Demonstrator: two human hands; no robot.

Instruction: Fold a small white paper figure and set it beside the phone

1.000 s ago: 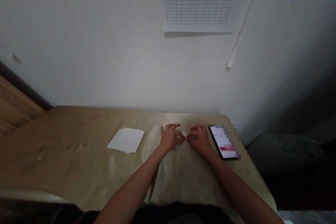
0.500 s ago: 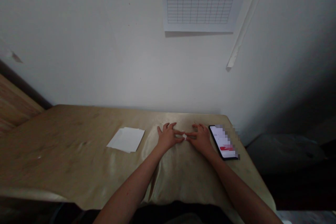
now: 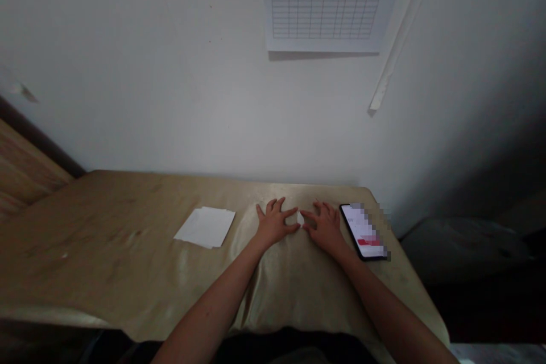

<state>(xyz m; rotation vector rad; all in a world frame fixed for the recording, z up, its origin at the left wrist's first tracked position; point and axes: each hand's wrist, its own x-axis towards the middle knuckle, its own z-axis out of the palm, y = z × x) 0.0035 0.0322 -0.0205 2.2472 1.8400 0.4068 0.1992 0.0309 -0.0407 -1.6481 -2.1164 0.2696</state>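
Note:
A small white piece of folded paper (image 3: 300, 219) lies on the cloth between my two hands, its shape a narrow diamond. My left hand (image 3: 273, 226) is at its left side, thumb and index fingertips at the paper's near and far points, the other fingers spread on the cloth. From the right, my right hand (image 3: 326, 226) meets the same two points with its thumb and index fingertips. Its other fingers are loosely bent. The fingertips partly cover the paper's ends.
A stack of white paper sheets (image 3: 205, 227) lies left of my hands. A phone with a lit screen (image 3: 358, 227) lies just to the right. The gold cloth (image 3: 106, 227) covers the table, which meets a wall holding a gridded sheet (image 3: 324, 0).
The index fingers have moved away from the thumbs toward the far points of the folded paper, so more of it shows. Both hands otherwise stay in place.

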